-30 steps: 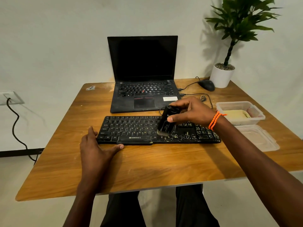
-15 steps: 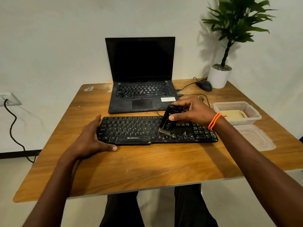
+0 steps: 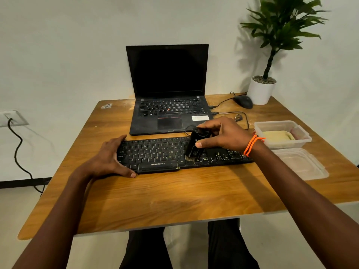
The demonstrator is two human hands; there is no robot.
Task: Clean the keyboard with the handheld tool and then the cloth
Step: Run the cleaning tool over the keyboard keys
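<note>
Keyboard (image 3: 165,154) marked ZEBRONICS, right hand (image 3: 223,135) gripping brush tool (image 3: 194,146), left hand (image 3: 110,158) clasping its end

White wall (image 3: 68,45), wall socket (image 3: 11,118) left, pale floor (image 3: 11,214), wooden table (image 3: 174,200).

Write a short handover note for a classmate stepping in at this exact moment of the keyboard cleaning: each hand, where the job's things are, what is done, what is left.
Left hand: wraps the left end of the keyboard, steadying it on the table.
Right hand: grips the handheld tool, tilted, bristle end down on the keys right of the spacebar.
Cloth: folded in the open plastic box to the right; its lid lies on the table in front of it.
Done: brushing is under way; how much is covered cannot be told.
Left: finish brushing, then wipe the keyboard with the cloth.
</note>
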